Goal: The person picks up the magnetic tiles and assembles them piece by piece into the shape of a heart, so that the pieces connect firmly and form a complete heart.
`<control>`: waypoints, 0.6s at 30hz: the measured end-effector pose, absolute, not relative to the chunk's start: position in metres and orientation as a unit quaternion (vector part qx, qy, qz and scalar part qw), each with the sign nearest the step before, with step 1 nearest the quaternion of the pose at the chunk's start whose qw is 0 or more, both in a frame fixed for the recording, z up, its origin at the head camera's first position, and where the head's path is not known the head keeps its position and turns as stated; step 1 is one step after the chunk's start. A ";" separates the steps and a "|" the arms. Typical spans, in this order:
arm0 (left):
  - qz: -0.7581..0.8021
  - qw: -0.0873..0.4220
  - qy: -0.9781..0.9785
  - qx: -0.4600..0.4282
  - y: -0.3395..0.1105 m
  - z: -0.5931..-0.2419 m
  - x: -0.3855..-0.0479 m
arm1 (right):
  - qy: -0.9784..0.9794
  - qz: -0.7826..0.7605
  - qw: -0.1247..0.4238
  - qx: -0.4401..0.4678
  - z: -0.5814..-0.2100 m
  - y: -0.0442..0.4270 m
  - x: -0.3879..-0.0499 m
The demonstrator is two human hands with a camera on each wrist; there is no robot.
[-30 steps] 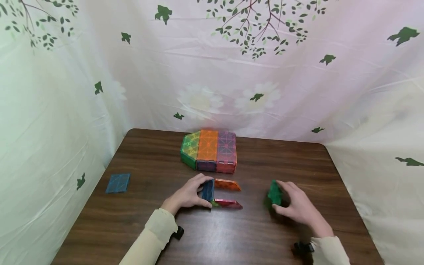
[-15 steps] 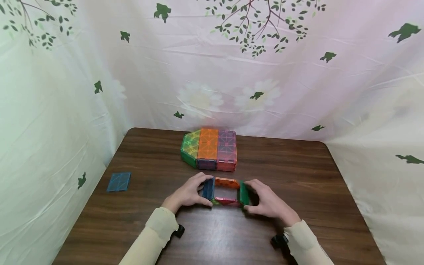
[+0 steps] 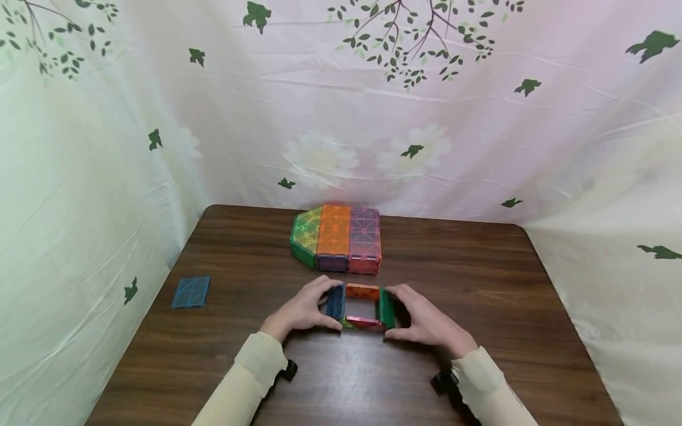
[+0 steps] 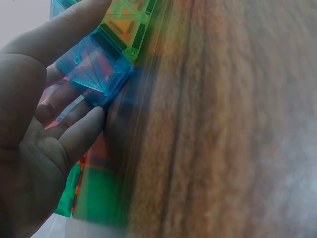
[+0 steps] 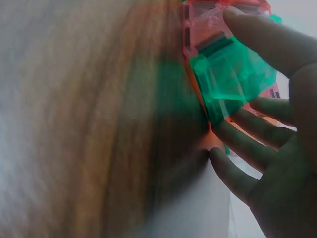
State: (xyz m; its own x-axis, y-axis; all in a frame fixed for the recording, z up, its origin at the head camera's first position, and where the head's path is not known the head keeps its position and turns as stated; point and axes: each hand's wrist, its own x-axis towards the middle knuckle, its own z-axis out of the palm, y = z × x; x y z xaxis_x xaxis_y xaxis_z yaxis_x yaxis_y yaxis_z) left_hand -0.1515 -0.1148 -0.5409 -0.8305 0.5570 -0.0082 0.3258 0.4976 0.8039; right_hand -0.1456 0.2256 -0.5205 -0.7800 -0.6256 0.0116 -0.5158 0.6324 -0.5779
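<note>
A small box-like frame of translucent magnetic tiles stands on the table in the head view. My left hand [image 3: 305, 307] holds its left end, a blue magnetic tile [image 3: 335, 302], between thumb and fingers. At the right end my right hand [image 3: 426, 316] grips a green magnetic tile [image 3: 386, 307] by its two edges. An orange tile [image 3: 363, 290] forms the far side and a pinkish-red tile [image 3: 363, 322] the near side. In the left wrist view a yellow-green tile [image 4: 133, 20] adjoins the blue one. The right wrist view has the green tile against a red tile [image 5: 205, 25].
Behind the frame lies a larger tile block [image 3: 335, 236] in yellow-green, orange and purple. A flat blue square tile [image 3: 191, 292] rests at the left of the dark wooden table [image 3: 458, 266]. A printed curtain [image 3: 341, 118] hangs round the table's back and sides.
My right hand has moved left with the green tile, bringing it from apart on the right to the right end of the frame. The left hand stays on the blue tile.
</note>
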 end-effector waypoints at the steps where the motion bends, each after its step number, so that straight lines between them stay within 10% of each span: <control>1: 0.428 0.135 0.856 0.257 -0.115 -0.541 -0.151 | 0.899 -0.286 0.098 -0.317 -0.521 0.225 -0.146; 12: 0.381 0.120 0.873 0.281 -0.120 -0.527 -0.150 | 0.907 -0.276 0.088 -0.305 -0.526 0.222 -0.150; 18: 0.372 0.014 0.893 0.253 -0.172 -0.514 -0.141 | 0.905 -0.276 0.103 -0.305 -0.526 0.223 -0.150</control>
State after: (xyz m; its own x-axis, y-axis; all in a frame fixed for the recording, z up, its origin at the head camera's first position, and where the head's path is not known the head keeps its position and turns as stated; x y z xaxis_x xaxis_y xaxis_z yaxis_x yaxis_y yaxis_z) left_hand -0.1413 -0.1720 -0.5143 -0.8713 0.4627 0.1634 0.4417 0.5946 0.6719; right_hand -0.1497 0.2233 -0.5258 -0.7924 -0.6098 -0.0172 -0.4963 0.6608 -0.5630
